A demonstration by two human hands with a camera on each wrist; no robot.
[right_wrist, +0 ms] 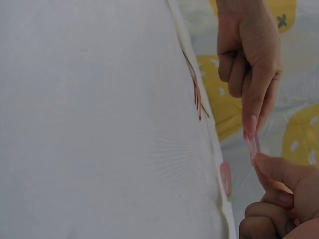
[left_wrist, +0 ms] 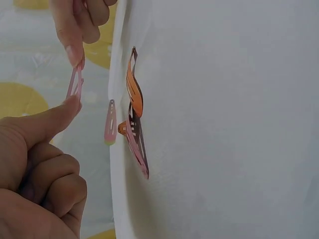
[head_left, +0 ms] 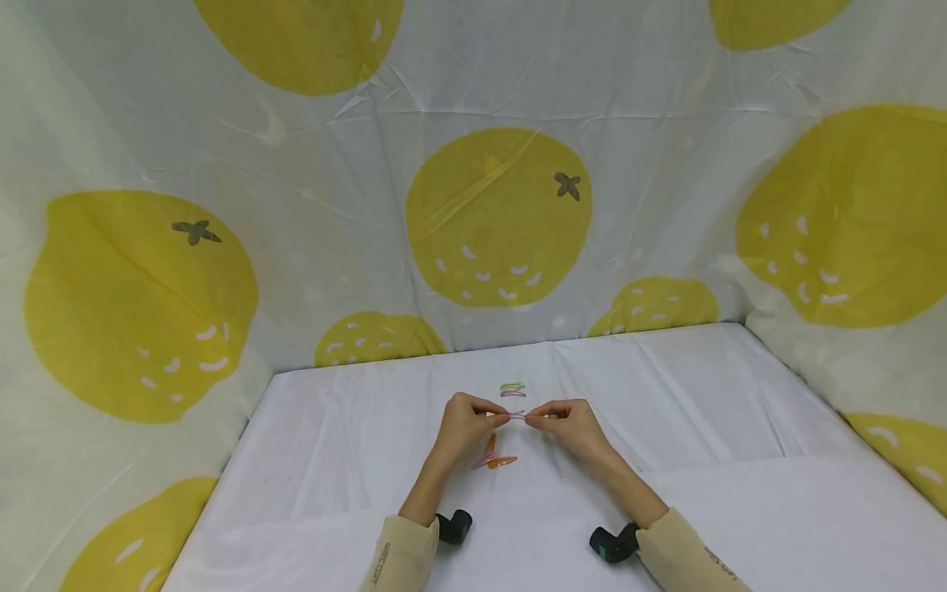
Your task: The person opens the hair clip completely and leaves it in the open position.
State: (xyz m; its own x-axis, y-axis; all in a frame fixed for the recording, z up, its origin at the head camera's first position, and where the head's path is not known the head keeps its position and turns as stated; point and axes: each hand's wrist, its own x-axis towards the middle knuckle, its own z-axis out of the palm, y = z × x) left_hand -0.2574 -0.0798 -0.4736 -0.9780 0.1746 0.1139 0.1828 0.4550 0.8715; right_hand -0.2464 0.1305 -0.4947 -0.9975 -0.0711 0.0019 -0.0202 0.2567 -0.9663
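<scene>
Work centres on a slim, pale-pink snap hair clip, glossy and probably metal, held in the air above the white cloth-covered counter. The left hand pinches one end between thumb and index finger, its remaining fingers folded toward the palm; the right hand pinches the opposite end in much the same way. Each grip is closed down to little more than the clip's own thickness. Between the fingertips the clip shows as two thin strips with a narrow gap (whether it is snapped open, or a second clip lies alongside, I cannot tell).

Beyond the hands, a narrow yellow-green clip and a narrow pink clip lie close together on the counter, apparently flat. Nearer the person sits a loose, crossed group: an orange teardrop-shaped clip, another orange clip and a rose-pink clip. In the left wrist view these look bowed, with parts raised off the cloth.

From that contrast, I judge the step in hand to be working one clip with both hands, perhaps flexing or pressing it into shape, with the clip not yet set down. The next move seems to call for even, gentle pressure through both thumbs, since a springy clip could flick out of so small a pinch. After that, one hand would need to let go while the other steadies the clip.
</scene>
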